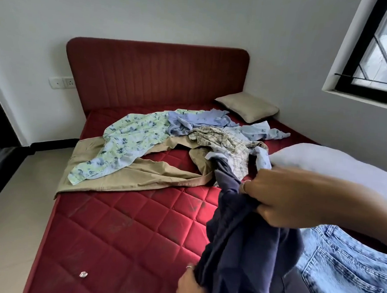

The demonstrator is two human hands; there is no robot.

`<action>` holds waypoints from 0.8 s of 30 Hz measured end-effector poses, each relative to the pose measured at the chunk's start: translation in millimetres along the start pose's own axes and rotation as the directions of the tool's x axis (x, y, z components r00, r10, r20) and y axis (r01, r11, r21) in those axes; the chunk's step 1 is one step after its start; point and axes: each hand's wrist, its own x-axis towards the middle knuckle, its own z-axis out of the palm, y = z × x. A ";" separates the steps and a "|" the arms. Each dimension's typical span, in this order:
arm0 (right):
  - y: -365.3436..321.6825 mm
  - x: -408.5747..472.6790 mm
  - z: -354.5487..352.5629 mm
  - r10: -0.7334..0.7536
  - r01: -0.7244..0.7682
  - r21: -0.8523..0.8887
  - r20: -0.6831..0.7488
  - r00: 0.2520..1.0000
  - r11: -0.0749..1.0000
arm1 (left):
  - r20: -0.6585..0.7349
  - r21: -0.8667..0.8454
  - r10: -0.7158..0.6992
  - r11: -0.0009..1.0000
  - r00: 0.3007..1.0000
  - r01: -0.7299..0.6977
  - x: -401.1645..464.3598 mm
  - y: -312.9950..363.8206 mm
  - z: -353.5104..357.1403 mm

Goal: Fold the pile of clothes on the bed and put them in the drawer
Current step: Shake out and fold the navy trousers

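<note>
Right hand [282, 198] and left hand [189, 288] both grip the navy garment [243, 241], lifted over the red mattress [125, 228] near the clothes pile [165, 139]; best to shake it flat, find seams, then fold on bare mattress.

We have only one view, from a camera on the person's head. It looks forward and down along the bed [118, 228] toward the headboard [156, 75], very near the hands at the lower right, with wide-angle bending.
</note>
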 end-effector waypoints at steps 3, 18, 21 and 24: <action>14.2 10.8 16.0 0.025 -0.029 0.069 0.059 0.998 0.997 | -0.067 0.125 0.102 0.988 0.993 -0.093 22.5 -23.8 -59.7; 53.4 109.9 9.1 0.295 -0.101 0.387 -0.483 0.824 0.916 | -0.360 0.288 -0.084 0.937 0.929 0.197 27.9 126.9 -383.9; 73.7 125.1 -12.3 0.394 -0.106 0.486 -0.541 0.743 0.867 | -0.281 -0.257 -0.059 0.966 0.958 -0.016 9.3 153.5 -398.4; 92.0 128.5 -51.9 0.506 -0.034 0.667 -0.531 0.680 0.745 | -0.371 -0.440 0.100 0.857 0.923 -0.270 1.8 194.2 -414.3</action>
